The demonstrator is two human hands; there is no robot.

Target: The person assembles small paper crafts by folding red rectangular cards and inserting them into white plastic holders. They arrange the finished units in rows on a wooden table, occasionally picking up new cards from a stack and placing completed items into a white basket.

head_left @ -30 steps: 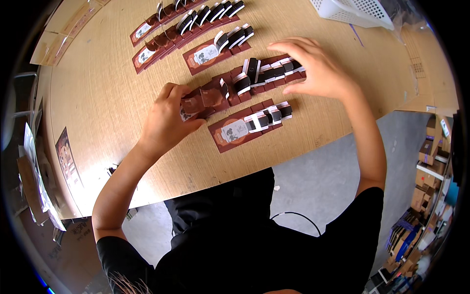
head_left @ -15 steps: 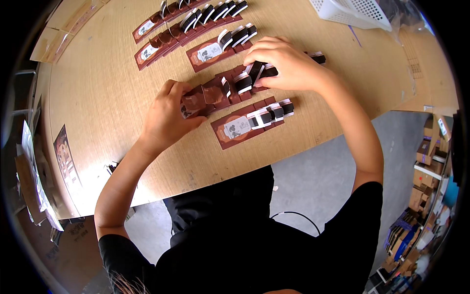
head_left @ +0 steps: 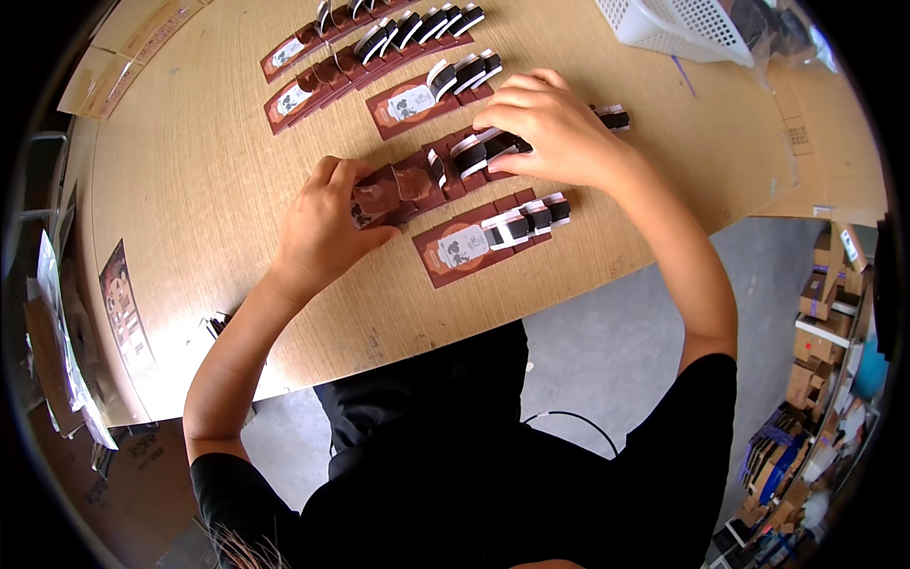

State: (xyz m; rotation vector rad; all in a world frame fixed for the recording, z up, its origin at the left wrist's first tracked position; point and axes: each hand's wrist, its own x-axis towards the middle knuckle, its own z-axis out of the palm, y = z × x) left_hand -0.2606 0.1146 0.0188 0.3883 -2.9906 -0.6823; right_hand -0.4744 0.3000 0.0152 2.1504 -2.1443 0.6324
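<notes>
A long brown-red printed card (head_left: 413, 182) lies slantwise in front of me, with black-and-white curved pieces set across its right part. My left hand (head_left: 320, 226) grips the card's left end, thumb on the near edge and fingers at the far edge. My right hand (head_left: 559, 131) is closed over the card's right part, fingertips at a black-and-white curved piece (head_left: 471, 156) and its neighbour. What lies under the palm is hidden. Just nearer to me rests another brown-red card (head_left: 445, 266) with a pale label and a row of black-and-white pieces (head_left: 529, 222).
Farther back lie a similar card (head_left: 387, 121) and several overlapping cards (head_left: 301, 106) with curved pieces standing up. A white perforated basket (head_left: 678, 33) stands at the far right beside clear plastic bags. At the left edge lies a flat printed sheet (head_left: 126, 308). Shelves with boxes (head_left: 810, 370) stand at right.
The black-and-white piece under my right fingers was tilted upright and now lies flatter, in line with its neighbour. My right hand has shifted slightly; my left hand keeps its place.
</notes>
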